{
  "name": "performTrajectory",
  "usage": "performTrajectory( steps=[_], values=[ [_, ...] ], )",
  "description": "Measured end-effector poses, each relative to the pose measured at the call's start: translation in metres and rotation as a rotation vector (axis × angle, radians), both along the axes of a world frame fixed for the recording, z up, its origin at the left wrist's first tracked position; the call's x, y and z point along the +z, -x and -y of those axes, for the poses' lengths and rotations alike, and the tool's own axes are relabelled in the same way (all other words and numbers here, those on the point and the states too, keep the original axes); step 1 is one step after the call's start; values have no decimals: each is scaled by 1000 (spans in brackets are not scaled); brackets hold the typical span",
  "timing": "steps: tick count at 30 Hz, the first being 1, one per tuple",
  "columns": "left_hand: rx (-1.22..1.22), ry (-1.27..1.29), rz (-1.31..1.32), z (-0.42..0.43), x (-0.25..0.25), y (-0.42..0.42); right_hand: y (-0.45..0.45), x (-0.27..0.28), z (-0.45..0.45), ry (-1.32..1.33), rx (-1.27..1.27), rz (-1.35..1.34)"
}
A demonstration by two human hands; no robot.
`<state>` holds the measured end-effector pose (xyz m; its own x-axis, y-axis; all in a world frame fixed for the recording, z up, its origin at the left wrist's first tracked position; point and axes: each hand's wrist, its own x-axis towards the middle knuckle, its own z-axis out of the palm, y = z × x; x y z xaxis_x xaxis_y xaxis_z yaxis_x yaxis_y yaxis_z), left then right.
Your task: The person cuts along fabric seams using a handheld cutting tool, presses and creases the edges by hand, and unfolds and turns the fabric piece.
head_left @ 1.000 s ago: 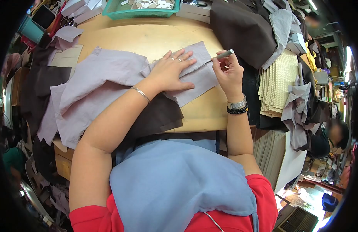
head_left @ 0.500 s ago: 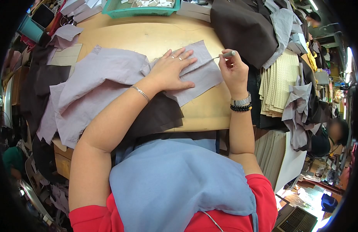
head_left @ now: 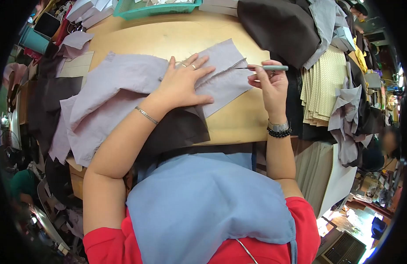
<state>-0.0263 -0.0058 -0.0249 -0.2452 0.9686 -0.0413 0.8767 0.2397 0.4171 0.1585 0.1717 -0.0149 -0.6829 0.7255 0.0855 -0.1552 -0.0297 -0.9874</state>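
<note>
My left hand (head_left: 180,83) lies flat with fingers spread on a pale lilac fabric piece (head_left: 230,86), pressing it to the table. A raised seam with a frayed edge (head_left: 221,71) runs slantwise across that piece. In my right hand (head_left: 274,88) is an awl (head_left: 275,68) with a grey-green handle and a thin metal shaft, pinched between thumb and fingers. Its shaft points left, close to the seam's right end; whether it touches the fabric I cannot tell. More lilac cloth (head_left: 120,72) bunches left of my left hand, with dark brown cloth (head_left: 181,127) under my forearm.
A green basket (head_left: 157,11) of small pale pieces stands at the back edge of the wooden table (head_left: 168,37). Dark fabric (head_left: 278,31) is heaped at the back right. Stacked textured cream sheets (head_left: 324,88) lie right of my right hand. People are in the background.
My right hand has moved slightly right and down, and the awl now lies more level. My left hand has slid a little left along the fabric.
</note>
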Motion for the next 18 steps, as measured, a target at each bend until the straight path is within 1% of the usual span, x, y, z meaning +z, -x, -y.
performTrajectory(
  steps=[4, 8, 11, 14, 18],
  values=[
    [-2, 15, -11, 1, 2, -1, 10, -9, 8, -103, 29, 96],
    [2, -28, -45, 1, -4, 0, 18, -12, 10, -129, 16, 99],
    [-3, -7, -40, 0, -3, 0, 21, -13, 10, -141, 8, 89],
    [-11, 30, -28, 0, 0, 0, 20, -13, 10, -131, 5, 134],
    [-17, 28, -24, 0, -1, 0, 21, -14, 11, -74, 33, 142]
  ],
)
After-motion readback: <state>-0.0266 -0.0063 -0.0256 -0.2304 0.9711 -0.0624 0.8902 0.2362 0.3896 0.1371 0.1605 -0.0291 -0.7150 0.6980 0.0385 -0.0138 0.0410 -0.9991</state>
